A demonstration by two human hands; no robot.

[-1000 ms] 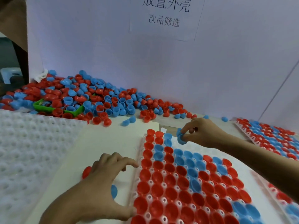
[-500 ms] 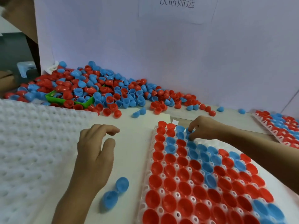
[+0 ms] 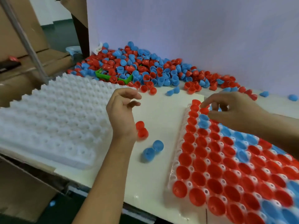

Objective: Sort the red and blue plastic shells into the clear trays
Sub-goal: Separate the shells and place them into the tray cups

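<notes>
Head view: left hand (image 3: 120, 113) lifted off worktop (image 3: 161, 110), fingers loosely curled, grasping nothing; two red shells (image 3: 141, 129) uncovered. Right hand (image 3: 229, 109) fingers at tray (image 3: 174, 164) top, grasp unclear.

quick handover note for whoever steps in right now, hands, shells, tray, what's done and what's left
Left hand: open, holding nothing, above the board beside two loose red shells.
Right hand: fingers over the far corner of the filled tray; whether it holds a shell is unclear.
Two loose blue shells lie near the tray.
Done: most visible tray cups filled.
Left: the mixed pile, empty trays.
</notes>
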